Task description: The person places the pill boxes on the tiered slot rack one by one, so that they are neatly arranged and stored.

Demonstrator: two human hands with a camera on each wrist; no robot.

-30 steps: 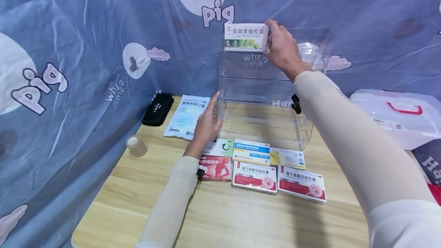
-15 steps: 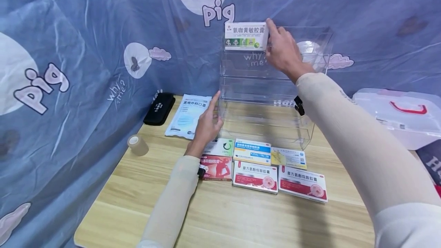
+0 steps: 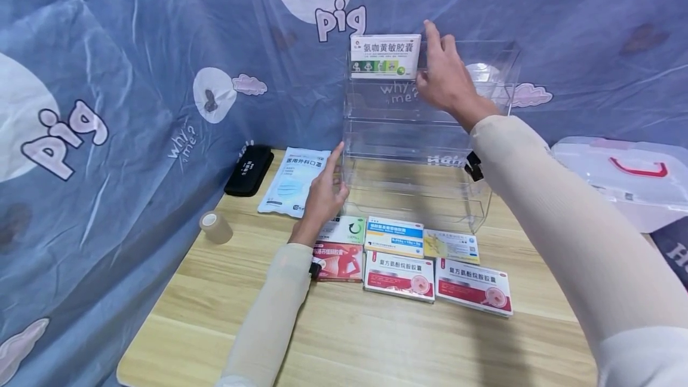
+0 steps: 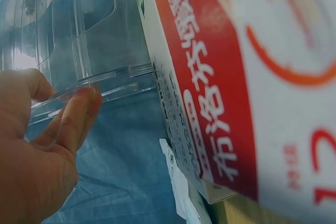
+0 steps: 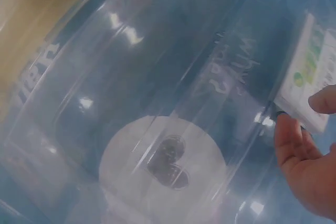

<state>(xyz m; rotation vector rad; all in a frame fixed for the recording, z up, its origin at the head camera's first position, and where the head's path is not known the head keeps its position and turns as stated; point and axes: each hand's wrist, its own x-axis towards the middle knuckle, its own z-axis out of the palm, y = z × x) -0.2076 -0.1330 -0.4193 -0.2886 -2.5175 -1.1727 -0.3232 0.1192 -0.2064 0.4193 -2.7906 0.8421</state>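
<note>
A clear tiered rack (image 3: pixel 408 136) stands at the back of the table. In its top tier, at the left, a white and green medicine box (image 3: pixel 384 57) stands upright. My right hand (image 3: pixel 446 79) is just right of that box, its index finger raised and a small gap showing in the head view. In the right wrist view, the thumb (image 5: pixel 324 99) overlaps the box's corner. My left hand (image 3: pixel 322 193) holds the rack's left side edge; in the left wrist view that edge passes between thumb and fingers (image 4: pixel 76 114).
Several medicine boxes lie before the rack, among them a red ibuprofen box (image 3: pixel 340 261) and a blue-white box (image 3: pixel 395 236). Leftward are a mask packet (image 3: pixel 287 181), a black case (image 3: pixel 249 170) and a tape roll (image 3: pixel 216 227). A lidded clear bin (image 3: pixel 623 178) sits at right.
My right hand has let go of the white and green medicine box and drawn slightly to the right, its fingers straightening. The box stays in the top tier. My left hand keeps its place.
</note>
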